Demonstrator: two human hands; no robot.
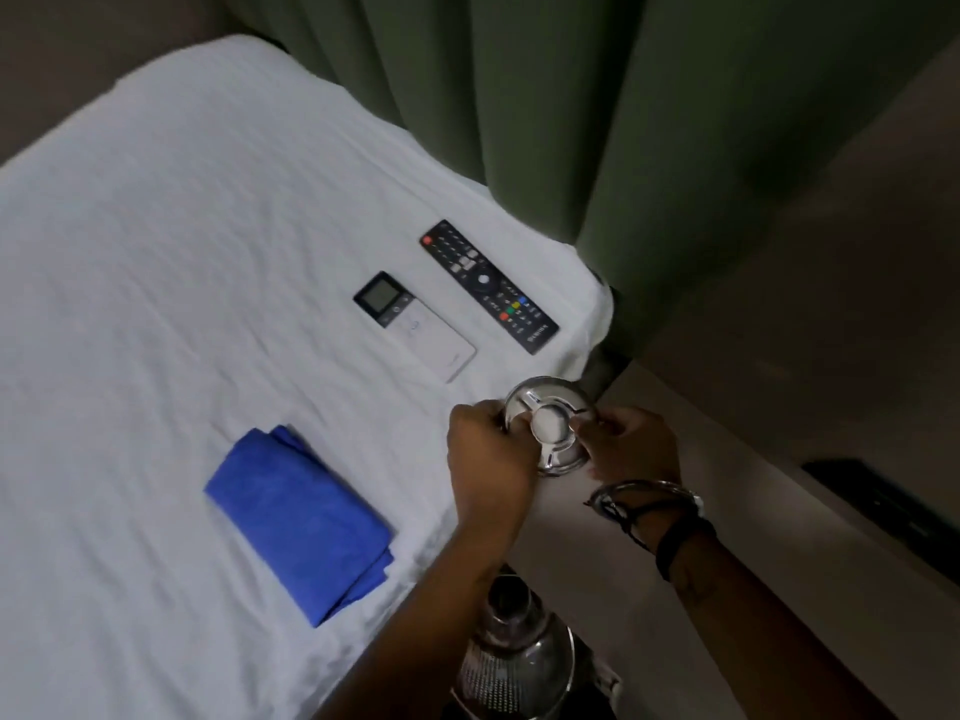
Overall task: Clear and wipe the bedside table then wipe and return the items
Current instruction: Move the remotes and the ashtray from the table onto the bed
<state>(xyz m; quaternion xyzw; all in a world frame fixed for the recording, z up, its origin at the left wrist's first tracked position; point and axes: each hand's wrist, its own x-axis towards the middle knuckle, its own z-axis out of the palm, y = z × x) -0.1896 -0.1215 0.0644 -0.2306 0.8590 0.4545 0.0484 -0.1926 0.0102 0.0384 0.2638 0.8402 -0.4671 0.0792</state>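
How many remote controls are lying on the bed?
2. The black remote lies near the curtain; the white remote lies beside it, nearer the blue cloth. None seems hidden.

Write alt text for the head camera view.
Both hands, left hand and right hand, hold a shiny metal ashtray at the edge of a white bed. On it lie a folded blue cloth, a white remote and a black TV remote.

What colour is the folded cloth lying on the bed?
Bright blue. The folded cloth shows clearly in the head view, against the white bed sheet.
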